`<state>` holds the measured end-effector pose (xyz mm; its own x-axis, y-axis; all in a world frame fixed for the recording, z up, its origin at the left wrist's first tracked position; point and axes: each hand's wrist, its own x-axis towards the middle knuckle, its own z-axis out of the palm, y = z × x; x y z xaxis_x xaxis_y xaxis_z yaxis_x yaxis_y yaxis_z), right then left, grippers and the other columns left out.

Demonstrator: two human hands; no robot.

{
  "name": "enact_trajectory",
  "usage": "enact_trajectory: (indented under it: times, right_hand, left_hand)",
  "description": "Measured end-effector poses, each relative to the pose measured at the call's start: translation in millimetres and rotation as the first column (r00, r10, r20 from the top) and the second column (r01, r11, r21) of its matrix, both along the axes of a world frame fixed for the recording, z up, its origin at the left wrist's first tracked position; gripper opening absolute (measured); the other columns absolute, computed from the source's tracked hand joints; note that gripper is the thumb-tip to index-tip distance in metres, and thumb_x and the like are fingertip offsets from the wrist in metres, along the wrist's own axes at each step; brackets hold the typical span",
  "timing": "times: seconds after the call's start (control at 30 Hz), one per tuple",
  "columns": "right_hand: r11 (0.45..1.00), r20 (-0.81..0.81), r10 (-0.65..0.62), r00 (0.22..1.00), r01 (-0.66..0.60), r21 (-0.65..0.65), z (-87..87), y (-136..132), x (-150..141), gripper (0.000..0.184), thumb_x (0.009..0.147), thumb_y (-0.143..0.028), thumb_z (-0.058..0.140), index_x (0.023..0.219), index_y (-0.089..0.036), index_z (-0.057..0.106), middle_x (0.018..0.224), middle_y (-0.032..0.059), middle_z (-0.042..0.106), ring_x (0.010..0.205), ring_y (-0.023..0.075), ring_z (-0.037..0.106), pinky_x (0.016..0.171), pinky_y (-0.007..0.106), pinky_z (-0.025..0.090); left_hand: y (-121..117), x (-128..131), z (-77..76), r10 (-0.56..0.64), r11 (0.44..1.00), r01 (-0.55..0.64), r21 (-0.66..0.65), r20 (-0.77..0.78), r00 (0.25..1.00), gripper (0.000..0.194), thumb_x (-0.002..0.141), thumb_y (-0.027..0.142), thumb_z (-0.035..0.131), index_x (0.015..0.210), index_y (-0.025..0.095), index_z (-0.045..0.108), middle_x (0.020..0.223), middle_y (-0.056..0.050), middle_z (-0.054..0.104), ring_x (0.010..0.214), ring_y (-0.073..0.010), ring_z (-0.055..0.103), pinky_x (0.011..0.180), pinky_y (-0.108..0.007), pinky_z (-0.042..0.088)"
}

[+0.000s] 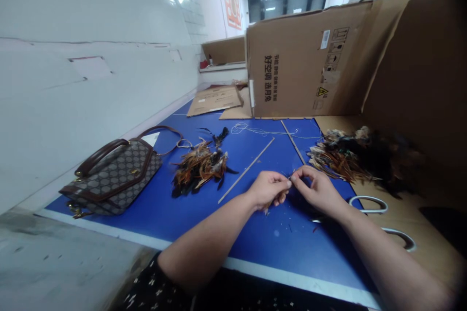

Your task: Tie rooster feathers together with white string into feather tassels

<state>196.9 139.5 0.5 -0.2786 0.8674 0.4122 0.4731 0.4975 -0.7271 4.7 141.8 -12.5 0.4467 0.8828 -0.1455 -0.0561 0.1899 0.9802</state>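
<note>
My left hand (270, 190) is closed in a pinch over the blue tabletop, with a bit of feather (267, 211) showing below its curled fingers. Right beside it, my right hand (318, 192) pinches at the same spot, thumb against forefinger, fingertips meeting the left ones. Thin dark strands stick out where they meet; what the right fingertips grip is too small to make out. Scissors (369, 198) lie partly under my right forearm, their light handles showing. A pile of brown and black feathers (199, 167) rests to the left, and a larger feather bundle (350, 153) to the right.
A patterned handbag (120, 172) stands at the left by the wall. Two thin strips, one of them a narrow stick (246, 170), lie on the blue table (204, 223). Loose string (255, 130) trails behind. A large cardboard box (302, 68) and flat cardboard (215, 99) close off the back.
</note>
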Motion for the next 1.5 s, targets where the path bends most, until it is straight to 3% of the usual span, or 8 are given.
enact_trajectory:
  times: [0.1, 0.3, 0.47, 0.63, 0.8, 0.93, 1.3, 1.5]
  right_hand:
    - [0.998, -0.022, 0.0, 1.0, 0.002, 0.07, 1.9, -2.1, -2.7, 0.021, 0.099, -0.037, 0.059, 0.084, -0.023, 0.063, 0.086, 0.0057, 0.068, 0.081, 0.0221, 0.062, 0.079, 0.035, 0.048]
    - [0.969, 0.02, 0.126, 0.992, -0.128, 0.213, 11.4, -7.6, -4.8, 0.012, 0.099, -0.034, 0.061, 0.092, -0.026, 0.066, 0.095, 0.0095, 0.066, 0.094, 0.0271, 0.062, 0.088, 0.044, 0.05]
    - [0.988, -0.103, 0.142, 0.984, -0.135, 0.071, 9.6, -7.5, -0.9, 0.018, 0.098, -0.042, 0.062, 0.104, -0.026, 0.067, 0.109, 0.0103, 0.069, 0.105, 0.0279, 0.064, 0.097, 0.045, 0.052]
    - [0.985, -0.167, 0.114, 0.979, -0.133, -0.107, 2.6, -5.8, 1.1, 0.024, 0.097, -0.047, 0.063, 0.101, -0.023, 0.063, 0.091, 0.0058, 0.069, 0.082, 0.0217, 0.064, 0.077, 0.035, 0.054]
    - [0.985, -0.227, 0.062, 0.972, -0.097, -0.146, 9.1, -8.4, -1.1, 0.03, 0.092, -0.051, 0.071, 0.098, -0.022, 0.068, 0.091, 0.0067, 0.072, 0.083, 0.0217, 0.066, 0.079, 0.035, 0.055]
    - [0.968, -0.282, 0.047, 0.958, -0.113, -0.225, 10.9, -7.6, -1.7, 0.035, 0.088, -0.054, 0.075, 0.098, -0.021, 0.072, 0.094, 0.0076, 0.076, 0.085, 0.0224, 0.069, 0.081, 0.034, 0.056]
    - [0.909, -0.4, 0.037, 0.916, -0.197, -0.367, 6.3, -3.3, 6.3, 0.033, 0.085, -0.048, 0.081, 0.101, -0.02, 0.077, 0.099, 0.0081, 0.078, 0.091, 0.0222, 0.069, 0.089, 0.035, 0.053]
    - [0.885, -0.41, 0.102, 0.906, -0.271, -0.378, 7.8, -2.5, 9.0, 0.03, 0.086, -0.047, 0.08, 0.093, -0.019, 0.072, 0.091, 0.0062, 0.074, 0.085, 0.0201, 0.067, 0.082, 0.032, 0.053]
  left_hand:
    - [1.9, -0.1, 4.3, 0.072, 0.995, -0.064, -0.077, 0.113, 0.991, 0.035, 0.073, 0.041, 0.082, 0.079, 0.011, 0.064, 0.057, 0.0, 0.061, 0.042, -0.0096, 0.053, 0.038, -0.02, 0.036]
    - [3.1, -1.4, 11.2, 0.131, 0.979, -0.091, -0.185, 0.216, 0.968, 0.042, 0.064, 0.036, 0.089, 0.087, 0.008, 0.067, 0.063, -0.001, 0.062, 0.045, -0.0087, 0.054, 0.04, -0.021, 0.035]
    - [2.2, -1.5, 11.6, 0.09, 0.992, -0.067, -0.108, 0.228, 0.969, 0.043, 0.068, 0.041, 0.087, 0.087, 0.01, 0.065, 0.064, 0.0, 0.062, 0.044, -0.0075, 0.052, 0.038, -0.019, 0.033]
    - [-3.8, 1.2, 13.1, 0.107, 0.994, -0.11, 0.01, 0.177, 0.978, 0.042, 0.074, 0.047, 0.082, 0.088, 0.013, 0.061, 0.065, 0.002, 0.061, 0.041, -0.0075, 0.052, 0.037, -0.019, 0.036]
    - [-8.8, 4.5, 8.7, 0.184, 0.959, -0.194, 0.207, 0.065, 0.981, 0.04, 0.085, 0.052, 0.071, 0.098, 0.015, 0.061, 0.072, 0.001, 0.065, 0.041, -0.0075, 0.056, 0.037, -0.019, 0.041]
    - [-9.1, 5.7, 5.6, 0.237, 0.923, -0.249, 0.293, 0.076, 0.969, 0.039, 0.088, 0.051, 0.067, 0.101, 0.014, 0.065, 0.074, 0.0, 0.066, 0.043, -0.0086, 0.058, 0.038, -0.02, 0.044]
    - [-3.8, 4.5, 1.2, 0.177, 0.959, -0.215, 0.185, 0.203, 0.963, 0.041, 0.081, 0.045, 0.077, 0.104, 0.012, 0.071, 0.071, 0.0, 0.065, 0.044, -0.0105, 0.06, 0.039, -0.022, 0.046]
    - [-5.6, 3.3, 3.3, 0.123, 0.979, -0.157, 0.133, 0.235, 0.964, 0.044, 0.079, 0.043, 0.08, 0.107, 0.01, 0.071, 0.072, -0.001, 0.067, 0.045, -0.0108, 0.061, 0.041, -0.023, 0.048]
